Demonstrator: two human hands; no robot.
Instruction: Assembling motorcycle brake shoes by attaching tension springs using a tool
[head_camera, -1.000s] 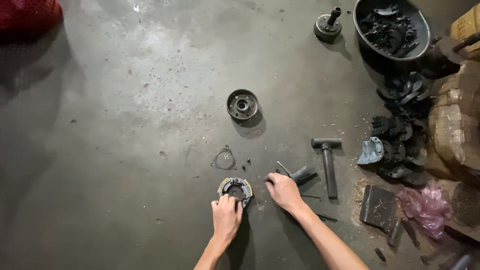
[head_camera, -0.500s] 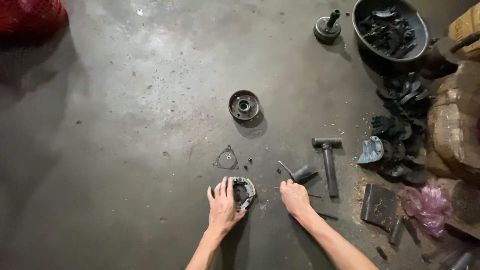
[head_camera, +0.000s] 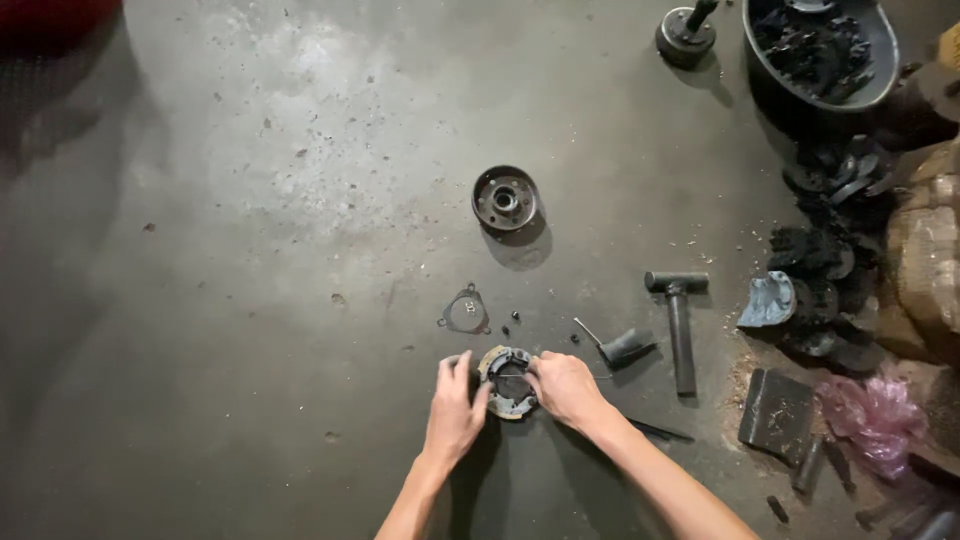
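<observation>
Both forearms and hands bare: no sleeves, no gloves.

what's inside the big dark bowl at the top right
The bowl is heaped with black, greasy metal parts. Its bottom is covered by them, and the frame edge cuts off its top.

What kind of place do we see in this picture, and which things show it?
Probably a repair workshop floor. Both hands, left hand and right hand, grip a round metal part on stained concrete; a hammer and a basin of dark parts lie nearby.
</observation>
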